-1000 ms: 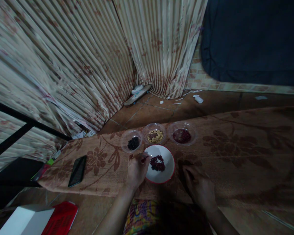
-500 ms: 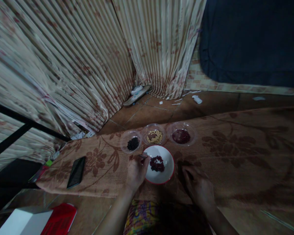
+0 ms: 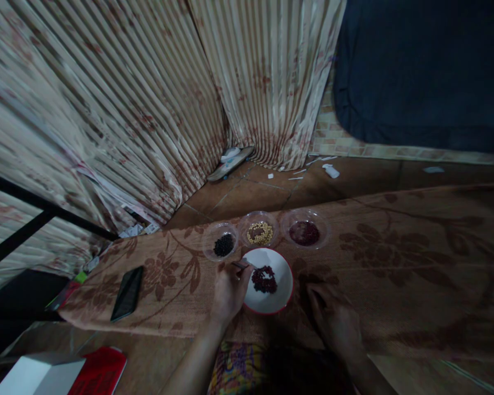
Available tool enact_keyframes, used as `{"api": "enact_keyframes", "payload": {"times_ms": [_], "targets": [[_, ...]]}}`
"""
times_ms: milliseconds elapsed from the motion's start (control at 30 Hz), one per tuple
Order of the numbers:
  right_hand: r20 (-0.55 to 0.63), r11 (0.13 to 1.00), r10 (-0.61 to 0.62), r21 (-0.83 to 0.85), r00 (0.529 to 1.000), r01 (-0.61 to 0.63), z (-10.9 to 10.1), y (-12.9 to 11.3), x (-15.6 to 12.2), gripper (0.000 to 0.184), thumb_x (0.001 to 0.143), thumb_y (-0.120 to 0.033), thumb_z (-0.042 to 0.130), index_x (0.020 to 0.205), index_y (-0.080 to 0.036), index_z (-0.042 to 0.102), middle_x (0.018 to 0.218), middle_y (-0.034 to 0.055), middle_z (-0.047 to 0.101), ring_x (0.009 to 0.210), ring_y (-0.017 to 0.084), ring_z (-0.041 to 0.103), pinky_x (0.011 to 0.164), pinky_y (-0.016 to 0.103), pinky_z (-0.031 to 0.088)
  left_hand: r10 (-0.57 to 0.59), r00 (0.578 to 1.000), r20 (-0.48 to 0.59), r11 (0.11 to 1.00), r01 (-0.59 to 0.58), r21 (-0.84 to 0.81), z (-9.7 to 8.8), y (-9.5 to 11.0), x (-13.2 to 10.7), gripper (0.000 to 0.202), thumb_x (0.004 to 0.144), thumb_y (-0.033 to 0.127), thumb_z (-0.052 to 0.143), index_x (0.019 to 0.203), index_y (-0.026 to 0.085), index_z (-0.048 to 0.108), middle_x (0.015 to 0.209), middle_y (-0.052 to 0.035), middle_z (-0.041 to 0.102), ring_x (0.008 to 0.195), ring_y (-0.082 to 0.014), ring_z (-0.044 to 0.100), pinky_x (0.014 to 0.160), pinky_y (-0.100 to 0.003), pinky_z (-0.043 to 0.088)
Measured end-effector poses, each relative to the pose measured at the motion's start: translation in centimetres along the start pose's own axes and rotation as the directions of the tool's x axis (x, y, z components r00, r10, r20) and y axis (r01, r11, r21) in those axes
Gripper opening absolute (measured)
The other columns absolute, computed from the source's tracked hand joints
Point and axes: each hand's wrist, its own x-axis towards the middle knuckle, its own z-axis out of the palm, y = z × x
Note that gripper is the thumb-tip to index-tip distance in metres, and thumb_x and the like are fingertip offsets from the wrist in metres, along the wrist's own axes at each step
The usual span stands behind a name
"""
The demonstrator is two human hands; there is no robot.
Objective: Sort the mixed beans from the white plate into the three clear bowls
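Observation:
My left hand [image 3: 227, 291] is closed on slim metal tweezers [image 3: 243, 265] at the left rim of a white bowl with a red edge [image 3: 286, 299]. The tweezers' tips reach over a small pile of dark red and black beans [image 3: 264, 281] in the bowl. Right of the bowl, my right hand [image 3: 333, 315] rests on the cloth, fingers loosely bent and apart, with nothing visible in them. Behind the bowl stand three clear plastic dishes, with black beans [image 3: 223, 244], yellow beans [image 3: 259, 233] and dark red beans [image 3: 304, 233].
A brown flowered cloth [image 3: 379, 285] covers the low table. A black phone [image 3: 127, 293] lies on its left part. On the floor at lower left are a white box [image 3: 41, 376] and a red packet [image 3: 101, 370]. Striped curtains [image 3: 148, 99] hang behind.
The tweezers in my left hand have tilted and moved slightly right, with their tips closer to the beans in the bowl. My right hand stays in place. The view has shifted slightly.

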Motion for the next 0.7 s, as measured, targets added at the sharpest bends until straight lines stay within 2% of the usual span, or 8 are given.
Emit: {"api": "enact_keyframes", "payload": {"times_ms": [100,233,300,467,700], "targets": [[-0.005,1.000,-0.002,-0.003,1.000,0.002,0.00,-0.02,0.02,0.025,0.095,-0.032,0.046,0.097,-0.022,0.068,0.096,0.0064,0.071,0.084,0.020,0.067,0.078,0.033,0.049,0.036,0.998,0.052,0.999,-0.037,0.015,-0.03,0.00,0.02,0.012,0.088,0.028,0.063,0.080,0.023,0.072,0.088,-0.0022,0.077,0.085,-0.0184,0.071,0.092,-0.035,0.049],[-0.001,1.000,-0.003,-0.006,1.000,0.003,0.03,0.03,-0.01,0.025,0.096,-0.031,0.045,0.099,-0.021,0.069,0.097,0.0067,0.071,0.085,0.020,0.067,0.080,0.033,0.049,0.077,0.992,0.101,0.993,-0.086,0.087,-0.31,0.41,-0.06,0.009,0.088,0.027,0.062,0.084,0.025,0.071,0.088,-0.0002,0.076,0.089,-0.0191,0.071,0.111,-0.045,0.032],[0.002,1.000,0.003,-0.006,1.000,-0.003,0.06,0.08,-0.05,0.025,0.096,-0.032,0.045,0.098,-0.022,0.069,0.099,0.0069,0.071,0.087,0.020,0.067,0.080,0.033,0.050,0.088,0.988,0.125,0.989,-0.102,0.108,-0.47,0.64,-0.04,0.009,0.089,0.025,0.062,0.086,0.025,0.070,0.090,0.0003,0.076,0.088,-0.0184,0.070,0.113,-0.047,0.029],[-0.003,1.000,0.002,-0.007,1.000,-0.002,0.13,0.17,-0.11,0.025,0.095,-0.032,0.046,0.095,-0.022,0.069,0.098,0.0067,0.072,0.086,0.020,0.068,0.080,0.033,0.051,0.119,0.975,0.186,0.984,-0.142,0.110,-0.74,0.95,0.38,0.008,0.088,0.024,0.062,0.085,0.025,0.069,0.093,-0.0011,0.075,0.095,-0.0200,0.068,0.111,-0.045,0.030],[0.008,1.000,0.011,0.007,1.000,-0.011,0.15,0.22,-0.10,0.024,0.095,-0.033,0.047,0.099,-0.023,0.068,0.099,0.0056,0.071,0.087,0.020,0.067,0.081,0.034,0.050,0.130,0.968,0.214,0.985,-0.151,0.085,-0.74,0.57,0.70,0.007,0.087,0.022,0.063,0.089,0.025,0.069,0.091,-0.0003,0.075,0.084,-0.0183,0.070,0.114,-0.048,0.027]]}}
